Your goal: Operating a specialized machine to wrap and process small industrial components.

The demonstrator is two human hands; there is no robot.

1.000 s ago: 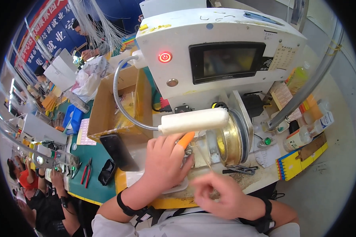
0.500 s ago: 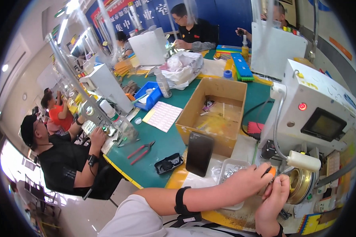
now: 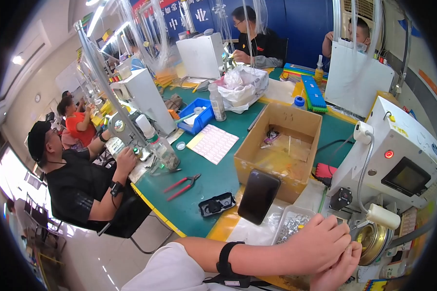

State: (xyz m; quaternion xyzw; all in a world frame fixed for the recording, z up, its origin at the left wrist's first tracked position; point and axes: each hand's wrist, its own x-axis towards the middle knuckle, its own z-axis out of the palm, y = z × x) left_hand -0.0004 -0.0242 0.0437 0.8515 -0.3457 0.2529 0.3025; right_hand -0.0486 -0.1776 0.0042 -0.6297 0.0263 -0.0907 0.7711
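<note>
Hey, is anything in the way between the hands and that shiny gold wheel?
Nothing visible stands between the left hand or right hand and the gold wheel just to their right. The white cylinder hangs by the wheel's upper edge, not in between. Anything pinched inside the hands is hidden.

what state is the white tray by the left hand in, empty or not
Not empty: small silvery pieces lie in the tray beside the left hand.
</note>
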